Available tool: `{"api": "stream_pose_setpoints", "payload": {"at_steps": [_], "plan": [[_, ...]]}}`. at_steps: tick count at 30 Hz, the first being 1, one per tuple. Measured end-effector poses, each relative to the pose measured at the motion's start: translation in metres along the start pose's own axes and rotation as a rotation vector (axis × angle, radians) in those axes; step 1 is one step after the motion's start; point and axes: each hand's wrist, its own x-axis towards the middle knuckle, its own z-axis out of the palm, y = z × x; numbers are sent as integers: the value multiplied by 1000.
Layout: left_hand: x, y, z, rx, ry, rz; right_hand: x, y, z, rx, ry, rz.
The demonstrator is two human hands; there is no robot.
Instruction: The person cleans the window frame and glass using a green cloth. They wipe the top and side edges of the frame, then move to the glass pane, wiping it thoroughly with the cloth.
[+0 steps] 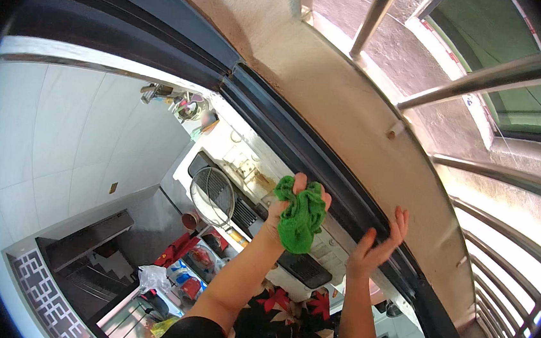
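A bunched green cloth (301,217) is gripped in my left hand (280,207), held over the inner edge of a dark metal window frame (296,145). Its fingers reach towards the frame's track; whether the cloth touches the metal, I cannot tell. To the right, my right hand (379,246) holds nothing. Its fingers are spread above the lower part of the same frame, near the beige outer sill (342,122). Contact with the frame or sill is unclear.
Curved metal window bars (497,174) stand outside the sill. Below, inside, are a round wire strainer (212,196), a red-brown cup (190,220), a white plastic bag (153,278) and bags on a shelf. A tiled wall (61,136) spans the left.
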Motion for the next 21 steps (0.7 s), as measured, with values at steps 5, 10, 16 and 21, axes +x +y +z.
{"api": "stream_pose_setpoints", "payload": {"at_steps": [5,10,16,21], "plan": [[-25,-19,36,-17,-9,-84,0,1,-9,57,44,-2],[-65,-39,49,-64,-33,-207,-4,7,-12,175,97,23],[-105,-59,70,-11,98,-233,0,14,-20,511,152,179],[-117,-52,68,-81,42,-172,41,-40,-1,444,-80,-14]]}}
